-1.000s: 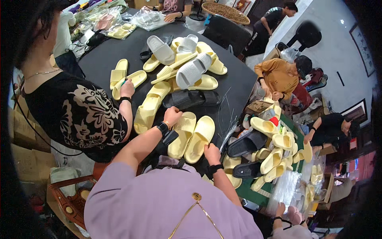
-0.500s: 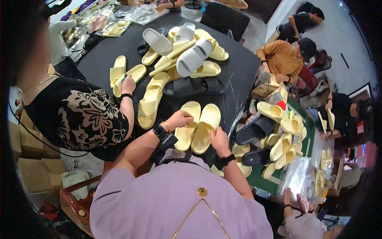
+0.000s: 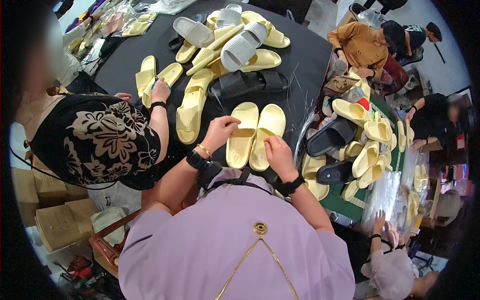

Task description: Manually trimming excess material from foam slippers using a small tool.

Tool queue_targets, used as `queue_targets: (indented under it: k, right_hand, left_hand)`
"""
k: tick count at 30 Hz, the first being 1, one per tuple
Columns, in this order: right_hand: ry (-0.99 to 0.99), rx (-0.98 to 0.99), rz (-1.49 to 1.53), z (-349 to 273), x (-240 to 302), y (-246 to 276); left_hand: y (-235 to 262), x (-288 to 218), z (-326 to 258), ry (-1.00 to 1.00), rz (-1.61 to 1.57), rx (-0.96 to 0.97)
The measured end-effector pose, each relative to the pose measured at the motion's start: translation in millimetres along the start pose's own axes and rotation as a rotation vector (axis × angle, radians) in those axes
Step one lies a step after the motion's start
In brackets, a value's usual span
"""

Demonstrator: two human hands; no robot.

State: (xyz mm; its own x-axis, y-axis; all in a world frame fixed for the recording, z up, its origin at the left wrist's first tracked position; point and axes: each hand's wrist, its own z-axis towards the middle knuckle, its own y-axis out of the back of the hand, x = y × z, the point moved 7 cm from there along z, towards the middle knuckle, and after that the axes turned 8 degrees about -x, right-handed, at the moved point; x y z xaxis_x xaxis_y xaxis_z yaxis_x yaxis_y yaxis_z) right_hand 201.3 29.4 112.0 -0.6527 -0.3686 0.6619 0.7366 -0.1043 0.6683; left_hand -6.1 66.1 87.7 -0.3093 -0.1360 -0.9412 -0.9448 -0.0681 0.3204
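Observation:
Two pale yellow slide sandals lie side by side on the black table in front of me. My left hand rests on the near end of the left sandal, fingers curled on its edge. On the near end of the right sandal sits my right hand, fingers bent over it. Both wrists wear black bands. I cannot tell whether either hand pinches something small.
A person in a black floral top works at my left, one hand on another yellow pair. Yellow, grey and black sandals are piled at the table's middle. More sandals fill a green surface right, where other people sit. Cardboard boxes stand lower left.
The view has shifted so the table sits higher and closer. My hands stay on the near ends of the yellow pair; my left hand has moved slightly inward onto the left sandal.

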Motion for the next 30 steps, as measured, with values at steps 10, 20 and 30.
queue_targets:
  k: [10, 20, 30]
  right_hand:
    - [0.205, 0.095, -0.059, -22.2, 3.4, -2.1]
    - [0.19, 0.329, 0.002, -53.5, -29.1, -44.0]
    - [0.104, 0.339, -0.068, -27.3, -55.2, -49.3]
  left_hand:
    - [-9.6, 3.1, -29.5, -0.22, 0.209, 0.265]
    - [-24.2, 57.2, -62.9, -0.021, 0.426, 0.684]
    - [-34.7, 47.6, -68.3, 0.151, 0.426, 0.859]
